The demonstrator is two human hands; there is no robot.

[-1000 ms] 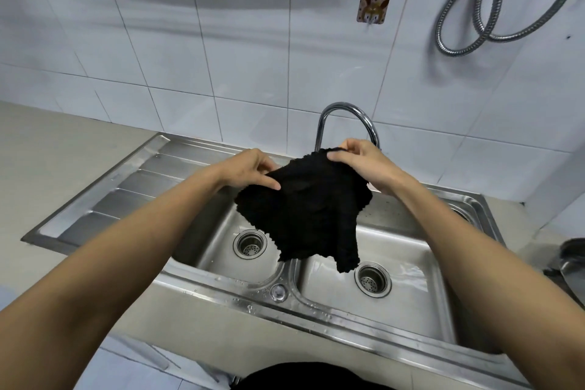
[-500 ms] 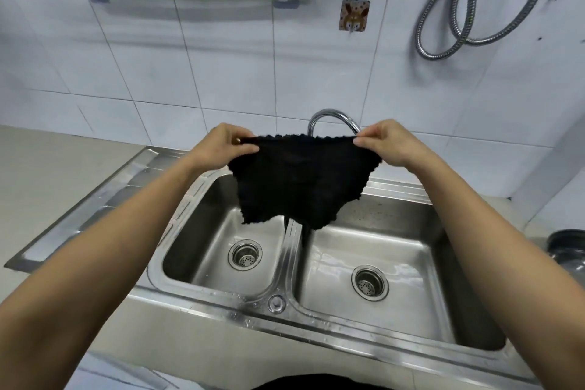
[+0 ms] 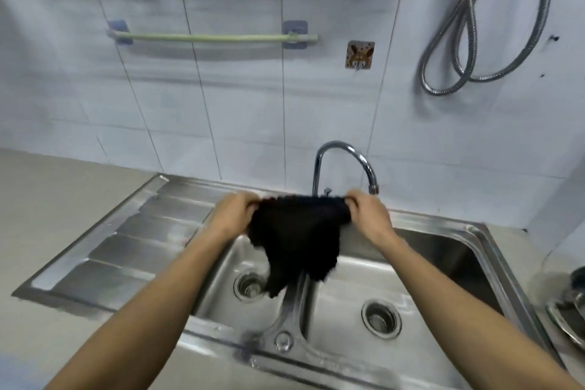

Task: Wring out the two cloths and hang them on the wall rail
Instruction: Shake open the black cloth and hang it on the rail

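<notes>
A black cloth (image 3: 296, 237) hangs spread between both hands above the divider of the steel double sink (image 3: 484, 250). My left hand (image 3: 234, 215) pinches its upper left corner and my right hand (image 3: 368, 215) pinches its upper right corner. The cloth's lower end droops toward the left basin. A pale green wall rail (image 3: 209, 38) on two blue mounts runs along the white tiles high up at the left, bare and well above the hands. Only one cloth is in view.
A curved chrome tap (image 3: 345, 165) rises just behind the cloth. A coiled metal shower hose (image 3: 468, 38) hangs at the upper right. A small hook sticker (image 3: 359, 55) sits right of the rail. A ridged draining board (image 3: 133, 237) lies left; metal dishes (image 3: 569, 310) sit at the far right.
The view has tilted up, so the rail and wall show more fully. The cloth stays stretched between both hands, now looking lower in the picture and slightly gathered at its top edge.
</notes>
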